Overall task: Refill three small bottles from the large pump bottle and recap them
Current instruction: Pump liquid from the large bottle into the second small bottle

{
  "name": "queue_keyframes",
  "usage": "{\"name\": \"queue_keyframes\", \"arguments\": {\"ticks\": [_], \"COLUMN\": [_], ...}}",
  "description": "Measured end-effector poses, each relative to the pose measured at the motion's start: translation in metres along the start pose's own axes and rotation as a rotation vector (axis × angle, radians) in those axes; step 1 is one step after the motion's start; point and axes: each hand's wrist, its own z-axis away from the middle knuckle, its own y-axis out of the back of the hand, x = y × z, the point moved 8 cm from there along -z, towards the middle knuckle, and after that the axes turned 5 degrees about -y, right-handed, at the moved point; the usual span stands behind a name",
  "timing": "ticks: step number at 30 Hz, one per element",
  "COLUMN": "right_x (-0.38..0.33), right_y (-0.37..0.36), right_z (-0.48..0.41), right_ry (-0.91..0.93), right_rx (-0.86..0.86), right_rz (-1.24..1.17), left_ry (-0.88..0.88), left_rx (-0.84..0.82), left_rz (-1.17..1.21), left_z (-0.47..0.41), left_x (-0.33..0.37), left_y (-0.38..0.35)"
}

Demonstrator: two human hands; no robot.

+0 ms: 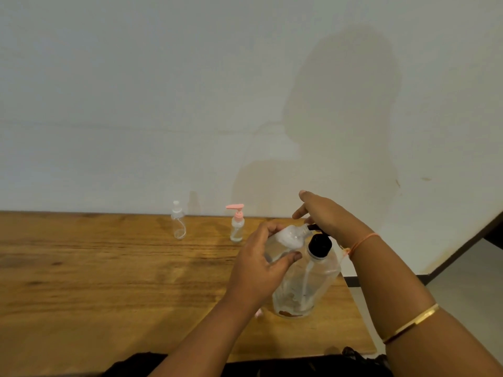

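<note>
Small clear bottle (285, 240) tilted, mouth at black spout (313, 227) of large pump bottle (304, 284).
Gripped in curled left hand (255, 265); right hand (324, 216) resting on pump head, fingers loosely extended. Beyond left fingertips, upright on wooden table (109, 268): pink-pump bottle (237, 224), then clear capped bottle (178, 221).

Nothing legible anywhere: no readable text, label, brand, number or sign.
</note>
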Motion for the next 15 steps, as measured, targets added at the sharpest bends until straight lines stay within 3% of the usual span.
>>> {"name": "queue_keyframes", "arguments": {"ticks": [9, 15], "right_x": [0.0021, -0.0016], "right_y": [-0.0014, -0.0001], "right_z": [0.0000, 0.0022], "right_ry": [0.023, 0.015], "right_rx": [0.098, 0.044], "right_rz": [0.137, -0.071], "left_ry": [-0.014, 0.000], "left_rx": [-0.010, -0.029], "left_rz": [0.015, 0.014], "left_z": [-0.0003, 0.0001], "left_x": [-0.0022, -0.0012], "left_y": [-0.0021, -0.0035]}}
